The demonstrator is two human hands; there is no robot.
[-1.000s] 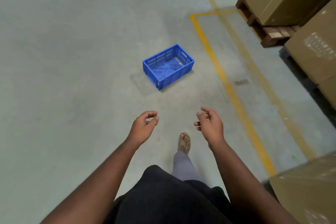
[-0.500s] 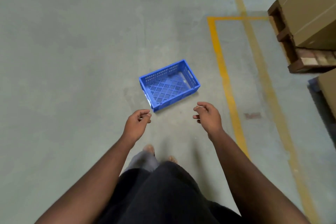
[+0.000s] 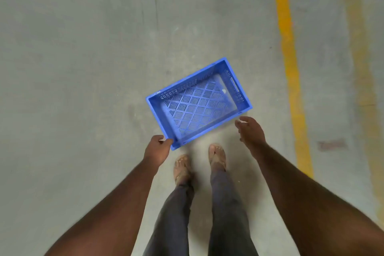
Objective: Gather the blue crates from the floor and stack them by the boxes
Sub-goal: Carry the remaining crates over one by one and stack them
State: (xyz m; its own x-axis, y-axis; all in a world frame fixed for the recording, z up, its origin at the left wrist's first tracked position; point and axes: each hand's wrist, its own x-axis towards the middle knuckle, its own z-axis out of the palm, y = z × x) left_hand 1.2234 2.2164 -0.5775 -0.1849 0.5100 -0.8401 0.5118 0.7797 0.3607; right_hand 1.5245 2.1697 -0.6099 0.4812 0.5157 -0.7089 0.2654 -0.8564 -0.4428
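Observation:
An empty blue crate with a slotted bottom rests on the grey concrete floor, turned at an angle, just ahead of my feet. My left hand reaches down to the crate's near left corner, thumb touching the rim, fingers loosely curled and holding nothing. My right hand hovers just off the near right corner with fingers spread, apart from the rim. No cardboard boxes are in view.
My two feet in sandals stand right behind the crate. A yellow painted line runs up the floor on the right, with a fainter worn line further right. Bare concrete spreads to the left.
I have walked up to the crate and the view tilted straight down. Both hands dropped toward the crate's near corners. The boxes and pallet went out of view.

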